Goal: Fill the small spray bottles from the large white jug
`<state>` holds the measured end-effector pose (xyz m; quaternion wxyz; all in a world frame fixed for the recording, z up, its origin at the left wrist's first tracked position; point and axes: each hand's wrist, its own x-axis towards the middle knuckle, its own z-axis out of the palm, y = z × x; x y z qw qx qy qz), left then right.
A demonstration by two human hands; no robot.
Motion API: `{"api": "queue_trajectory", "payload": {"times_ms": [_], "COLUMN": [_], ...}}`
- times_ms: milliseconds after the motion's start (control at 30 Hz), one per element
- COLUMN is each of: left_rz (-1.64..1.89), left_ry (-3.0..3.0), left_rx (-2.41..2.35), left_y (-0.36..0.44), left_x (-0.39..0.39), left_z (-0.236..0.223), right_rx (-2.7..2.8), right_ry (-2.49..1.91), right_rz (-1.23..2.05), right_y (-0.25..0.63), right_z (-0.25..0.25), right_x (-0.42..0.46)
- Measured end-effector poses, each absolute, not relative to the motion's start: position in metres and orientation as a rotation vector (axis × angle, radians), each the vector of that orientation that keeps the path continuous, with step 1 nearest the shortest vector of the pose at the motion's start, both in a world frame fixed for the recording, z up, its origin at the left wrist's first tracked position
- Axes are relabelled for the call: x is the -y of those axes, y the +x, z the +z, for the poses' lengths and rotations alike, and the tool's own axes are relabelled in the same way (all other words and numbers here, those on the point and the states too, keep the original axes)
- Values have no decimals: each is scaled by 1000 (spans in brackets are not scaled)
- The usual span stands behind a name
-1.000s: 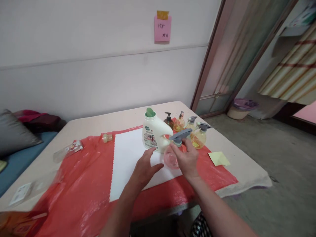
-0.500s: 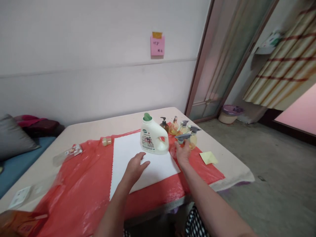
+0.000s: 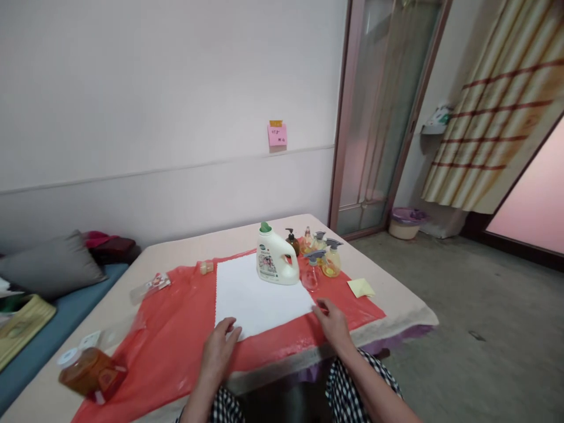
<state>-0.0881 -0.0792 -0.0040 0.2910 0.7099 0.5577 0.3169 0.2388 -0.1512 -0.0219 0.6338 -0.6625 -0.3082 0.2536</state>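
Observation:
My left hand is open at the front left corner of a white scalloped-edge sheet, its thumb and fingers apart. At the sheet's front right corner, my right hand is also open, with its fingertips close to that corner. A white jug-shaped detergent bottle with a handle and a green cap stands upright on the sheet's far right part. Just right of it is a clear pinkish spray bottle with a grey trigger head, and beside that a yellowish spray bottle.
A red plastic sheet covers much of the bed-like surface. A brown pump bottle stands behind the jug. A yellow paper lies right, a jar of amber liquid front left, a small pale bottle far left.
My right hand has let go of the pinkish spray bottle, now standing by the jug, and come back towards me. My left hand has drawn back too. The view has shifted.

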Motion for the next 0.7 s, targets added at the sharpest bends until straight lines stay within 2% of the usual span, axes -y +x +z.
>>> {"api": "queue_trajectory", "payload": {"times_ms": [367,700], "left_rz": [758,688], "left_ry": [1868,1797], "left_rx": [-1700,-1740], "left_y": [-122,-152], "left_x": [105,104], "left_z": [-8,-11], "right_rx": [393,169], "right_ry": [-1429,-1364], "right_rz": [1163,1316], "right_y": [231,235], "right_z": [-37,-36], "right_x": [157,155]}}
